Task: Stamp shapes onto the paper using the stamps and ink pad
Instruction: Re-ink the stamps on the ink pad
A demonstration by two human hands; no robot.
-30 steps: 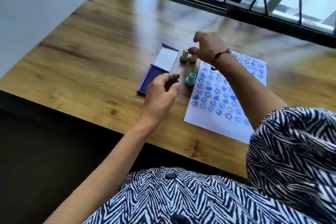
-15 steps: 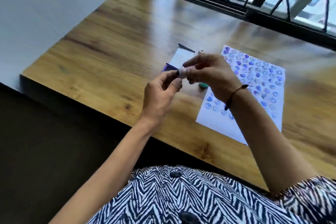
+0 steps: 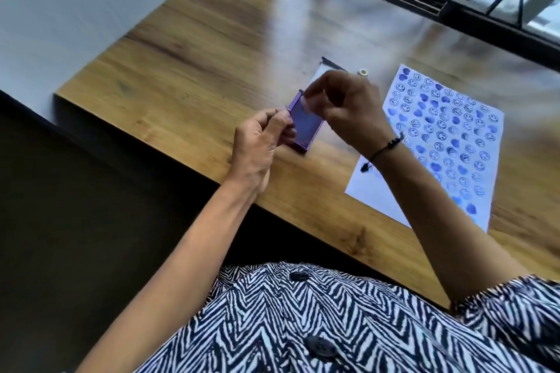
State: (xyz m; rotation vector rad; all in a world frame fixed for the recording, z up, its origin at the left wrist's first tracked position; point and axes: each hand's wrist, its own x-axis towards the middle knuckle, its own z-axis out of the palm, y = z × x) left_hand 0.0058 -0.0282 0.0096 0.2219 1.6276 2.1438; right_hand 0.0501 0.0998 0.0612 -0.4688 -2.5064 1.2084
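Note:
My right hand [image 3: 348, 106] hovers over the open purple ink pad [image 3: 306, 127], its fingertips pinched on a small pale stamp [image 3: 305, 103] that is blurred. My left hand [image 3: 263, 145] is just left of the pad, with thumb and forefinger closed on a small pale piece [image 3: 288, 117] that looks like the stamp's cap. The pad's white lid [image 3: 319, 74] lies folded back behind my right hand. The white paper [image 3: 378, 191] to the right is covered with several blue smiley and heart prints. A cream stamp [image 3: 362, 72] stands beyond my right hand.
The wooden table [image 3: 212, 54] ends in a near edge just below my left wrist. A black window frame [image 3: 454, 6] runs along the far side. A white wall borders the table on the left. The other stamps are hidden behind my right hand.
My right hand picked a stamp from beside the pad and brought it to my left hand. The two hands have since pulled apart, each keeping a piece. The camera tilted down and left.

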